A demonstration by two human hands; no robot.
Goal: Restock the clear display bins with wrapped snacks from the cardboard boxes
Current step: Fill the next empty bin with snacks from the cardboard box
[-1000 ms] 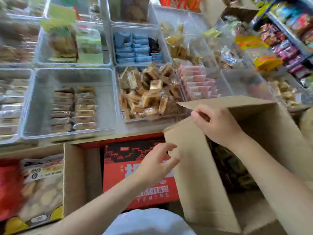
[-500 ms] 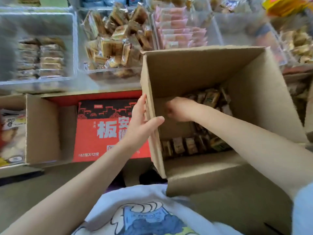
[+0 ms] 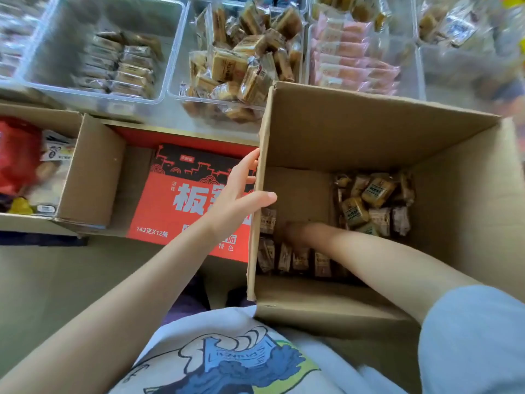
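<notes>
An open cardboard box [image 3: 369, 132] stands in front of me, below the bins. On its floor lie tan wrapped snacks [image 3: 372, 200] in a heap at the right and a row of darker ones [image 3: 298, 258] along the near side. My left hand [image 3: 238, 191] pinches the box's left wall, thumb inside and fingers outside. My right hand [image 3: 292, 234] is deep in the box's near left corner among the packets; it is blurred and shaded, so its grip is unclear. Beyond the box are clear bins: one part-filled with brown packs [image 3: 125, 64], one heaped with tan snacks [image 3: 244, 58].
A bin of pink packets [image 3: 349, 61] sits behind the box's far wall. A red printed carton [image 3: 176, 200] lies left of the box, under the shelf edge. Further left an open cardboard box [image 3: 93, 172] holds a red bag [image 3: 17, 155] and other packs.
My right hand left the box flap and went down into the box, then nearer the near left corner. My left hand took hold of the left wall. The view tilted downward.
</notes>
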